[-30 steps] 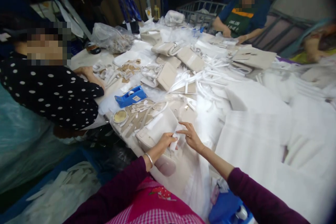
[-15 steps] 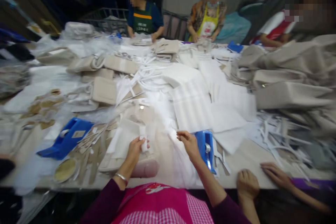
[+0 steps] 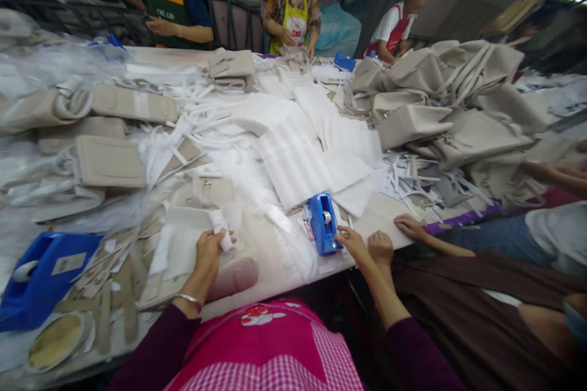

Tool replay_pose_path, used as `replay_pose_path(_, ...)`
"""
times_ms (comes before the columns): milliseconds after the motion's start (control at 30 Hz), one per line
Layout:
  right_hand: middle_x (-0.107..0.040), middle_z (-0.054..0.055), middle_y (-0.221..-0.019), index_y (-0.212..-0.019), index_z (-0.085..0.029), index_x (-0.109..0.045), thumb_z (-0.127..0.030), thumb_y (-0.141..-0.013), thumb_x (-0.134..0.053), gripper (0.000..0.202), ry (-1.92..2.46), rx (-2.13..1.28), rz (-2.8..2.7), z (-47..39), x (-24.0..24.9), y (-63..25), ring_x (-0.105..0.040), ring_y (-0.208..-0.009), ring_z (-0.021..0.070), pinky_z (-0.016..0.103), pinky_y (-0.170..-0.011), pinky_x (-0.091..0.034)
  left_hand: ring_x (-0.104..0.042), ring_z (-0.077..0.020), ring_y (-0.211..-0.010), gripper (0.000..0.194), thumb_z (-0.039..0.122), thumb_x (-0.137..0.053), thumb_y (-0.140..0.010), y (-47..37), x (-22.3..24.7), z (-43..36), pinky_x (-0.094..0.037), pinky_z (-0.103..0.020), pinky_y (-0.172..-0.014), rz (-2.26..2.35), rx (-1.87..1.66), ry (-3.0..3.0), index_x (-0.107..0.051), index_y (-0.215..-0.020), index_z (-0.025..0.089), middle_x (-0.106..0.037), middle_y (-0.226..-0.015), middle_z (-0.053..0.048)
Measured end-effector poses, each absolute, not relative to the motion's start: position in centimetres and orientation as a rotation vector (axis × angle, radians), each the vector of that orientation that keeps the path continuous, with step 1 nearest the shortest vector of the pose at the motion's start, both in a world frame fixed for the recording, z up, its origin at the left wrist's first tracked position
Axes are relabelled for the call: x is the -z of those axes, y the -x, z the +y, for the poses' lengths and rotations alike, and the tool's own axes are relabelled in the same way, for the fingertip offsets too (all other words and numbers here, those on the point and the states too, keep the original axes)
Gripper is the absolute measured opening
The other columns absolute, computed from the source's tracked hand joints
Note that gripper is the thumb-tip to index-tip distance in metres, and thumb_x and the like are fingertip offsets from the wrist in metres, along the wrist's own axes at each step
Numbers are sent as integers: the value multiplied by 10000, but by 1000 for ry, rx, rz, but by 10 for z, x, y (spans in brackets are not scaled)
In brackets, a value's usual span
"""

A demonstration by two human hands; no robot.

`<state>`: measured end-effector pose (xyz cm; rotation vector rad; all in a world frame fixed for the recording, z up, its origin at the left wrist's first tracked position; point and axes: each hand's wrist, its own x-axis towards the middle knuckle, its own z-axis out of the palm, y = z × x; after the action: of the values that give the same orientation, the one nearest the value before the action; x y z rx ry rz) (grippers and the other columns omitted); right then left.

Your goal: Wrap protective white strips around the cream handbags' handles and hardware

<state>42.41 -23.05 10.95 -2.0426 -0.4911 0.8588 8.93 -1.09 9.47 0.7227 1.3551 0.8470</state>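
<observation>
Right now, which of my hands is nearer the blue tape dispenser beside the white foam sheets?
Right. Your right hand is at the blue tape dispenser, by its near end; your left hand is well away to the left.

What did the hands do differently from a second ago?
The right hand moved away from the left hand, over to the right. Its fingertips are now at the near edge of the blue tape dispenser; whether they grip any tape is too blurry to tell. The left hand stayed as it was, holding the small white piece.
</observation>
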Motion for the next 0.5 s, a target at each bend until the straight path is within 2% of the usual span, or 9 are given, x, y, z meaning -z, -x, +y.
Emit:
replay_pose_path(200, -529, -48, -496, -765, -195, -530, -337, -533, -688, 314, 2036, -856, -465, -219, -107, -419, -560, -502, 164, 281, -491, -466, -639, -185, -529, 281, 230, -688, -649, -91, -102, -14, -505, -295, -489, 1375, -844, -762, -528, -860, 137, -676, -741, -57)
replay_pose_path(400, -589, 45, -573, -736, -217, -567, -412, -623, -633, 235, 2023, -768, -440, -247, -119, -408, -580, -577, 221, 336, -521, -457, -638, -179, -517, 283, 213, -693, -641, -91, -101, -13, -494, -267, -472, 1370, -857, -736, -517, -851, 142, -683, -727, -56)
replay_pose_path(500, -602, 71, -557, -710, -212, -612, -442, -616, -640, 250, 2051, -788, -444, -274, -113, -397, -548, -507, 226, 347, -461, -417, -641, -177, -514, 278, 208, -690, -639, -90, -99, -13, -506, -273, -487, 1372, -867, -727, -513, -844, 144, -687, -730, -56)
